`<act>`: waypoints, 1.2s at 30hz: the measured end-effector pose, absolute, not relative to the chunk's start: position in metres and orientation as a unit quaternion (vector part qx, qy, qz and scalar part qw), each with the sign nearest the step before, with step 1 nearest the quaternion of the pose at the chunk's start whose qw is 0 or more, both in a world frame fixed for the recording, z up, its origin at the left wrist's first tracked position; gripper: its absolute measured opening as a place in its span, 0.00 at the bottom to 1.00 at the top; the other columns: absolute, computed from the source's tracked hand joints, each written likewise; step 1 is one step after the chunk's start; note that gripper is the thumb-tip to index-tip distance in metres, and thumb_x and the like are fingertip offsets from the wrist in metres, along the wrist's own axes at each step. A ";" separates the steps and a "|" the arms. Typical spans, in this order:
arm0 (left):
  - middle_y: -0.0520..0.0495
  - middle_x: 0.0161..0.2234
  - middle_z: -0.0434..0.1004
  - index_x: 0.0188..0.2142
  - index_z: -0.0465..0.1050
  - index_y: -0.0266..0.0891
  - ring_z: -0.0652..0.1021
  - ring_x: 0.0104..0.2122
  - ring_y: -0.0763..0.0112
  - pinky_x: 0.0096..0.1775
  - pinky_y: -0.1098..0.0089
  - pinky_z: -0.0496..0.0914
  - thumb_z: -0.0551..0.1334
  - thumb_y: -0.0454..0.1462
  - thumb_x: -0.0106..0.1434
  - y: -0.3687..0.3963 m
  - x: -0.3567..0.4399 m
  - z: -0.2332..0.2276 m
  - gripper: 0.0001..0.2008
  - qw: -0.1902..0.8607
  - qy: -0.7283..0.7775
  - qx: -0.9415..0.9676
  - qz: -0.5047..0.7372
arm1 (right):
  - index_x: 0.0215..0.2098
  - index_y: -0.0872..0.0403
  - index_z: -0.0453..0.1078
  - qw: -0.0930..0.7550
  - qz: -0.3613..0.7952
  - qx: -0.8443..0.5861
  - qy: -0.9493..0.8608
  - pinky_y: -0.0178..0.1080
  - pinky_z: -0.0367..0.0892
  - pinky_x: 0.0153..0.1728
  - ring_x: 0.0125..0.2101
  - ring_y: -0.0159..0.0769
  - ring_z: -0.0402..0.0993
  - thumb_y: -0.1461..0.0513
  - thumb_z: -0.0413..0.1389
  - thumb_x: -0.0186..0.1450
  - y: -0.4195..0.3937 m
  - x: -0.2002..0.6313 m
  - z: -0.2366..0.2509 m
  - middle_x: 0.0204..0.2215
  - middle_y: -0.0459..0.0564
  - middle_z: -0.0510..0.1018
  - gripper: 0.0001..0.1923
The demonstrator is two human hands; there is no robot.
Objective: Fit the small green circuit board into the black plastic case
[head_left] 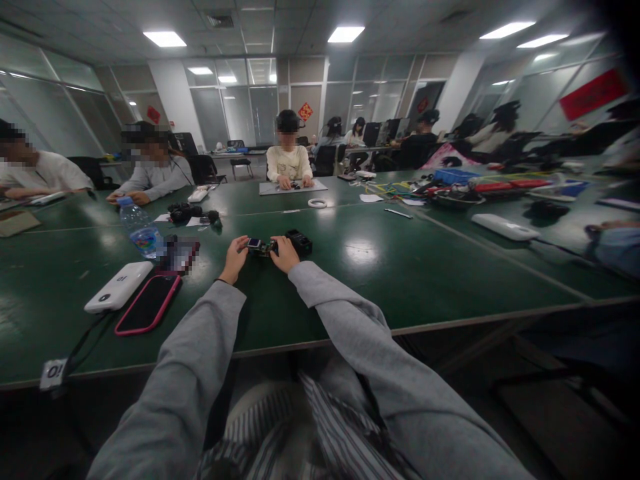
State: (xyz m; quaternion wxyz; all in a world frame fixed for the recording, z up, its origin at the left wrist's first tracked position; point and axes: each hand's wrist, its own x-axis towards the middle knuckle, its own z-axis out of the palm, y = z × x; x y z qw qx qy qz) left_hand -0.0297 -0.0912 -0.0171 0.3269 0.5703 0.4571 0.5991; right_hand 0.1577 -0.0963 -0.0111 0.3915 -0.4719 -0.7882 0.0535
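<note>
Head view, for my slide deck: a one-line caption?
Both hands, left hand and right hand, hold a small gadget on a green table.

Bright ceiling panels (pixel 345 33), glare on green table (pixel 361 252), blurred warped edges

Your tabletop (pixel 400 267) is smooth dark green with a gloss that mirrors the ceiling lights, edged in a pale strip along its near edge. The small device (pixel 265 247) under your fingers looks like bare circuit board beside a matt black plastic block (pixel 300 241). Toward the left edge lie a glossy white plastic power bank (pixel 119 287), a glass-faced phone (pixel 149 304) in a pink case, and a clear plastic bottle (pixel 140 230). Your sleeves are soft grey cloth.
</note>
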 end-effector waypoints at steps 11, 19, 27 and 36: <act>0.40 0.49 0.73 0.48 0.68 0.37 0.74 0.48 0.63 0.53 0.57 0.65 0.62 0.30 0.52 -0.094 -0.025 -0.014 0.21 0.323 0.470 0.597 0.564 | 0.52 0.58 0.62 0.424 0.069 -0.542 -0.723 0.46 0.63 0.53 0.48 0.43 0.62 0.67 0.58 0.58 -0.091 0.166 -0.009 0.46 0.57 0.62 0.23; 0.40 0.46 0.74 0.48 0.68 0.37 0.75 0.41 0.65 0.48 0.58 0.67 0.66 0.34 0.50 -0.098 -0.025 -0.012 0.24 0.311 0.480 0.607 0.551 | 0.53 0.59 0.60 0.456 0.100 -0.539 -0.701 0.44 0.65 0.50 0.46 0.40 0.68 0.67 0.54 0.60 -0.090 0.166 -0.011 0.46 0.57 0.67 0.23; 0.42 0.41 0.74 0.47 0.70 0.37 0.74 0.39 0.65 0.44 0.62 0.68 0.68 0.41 0.49 -0.095 -0.025 -0.018 0.25 0.228 0.488 0.656 0.529 | 0.60 0.57 0.55 0.415 0.156 -0.454 -0.773 0.46 0.62 0.55 0.52 0.40 0.66 0.67 0.55 0.60 -0.083 0.157 -0.024 0.53 0.59 0.68 0.30; 0.47 0.34 0.74 0.45 0.71 0.39 0.73 0.33 0.69 0.39 0.66 0.68 0.68 0.42 0.49 -0.101 -0.019 -0.014 0.23 0.221 0.457 0.702 0.500 | 0.52 0.56 0.65 0.448 0.119 -0.443 -0.767 0.43 0.62 0.54 0.49 0.37 0.66 0.70 0.49 0.62 -0.086 0.159 -0.017 0.47 0.54 0.70 0.20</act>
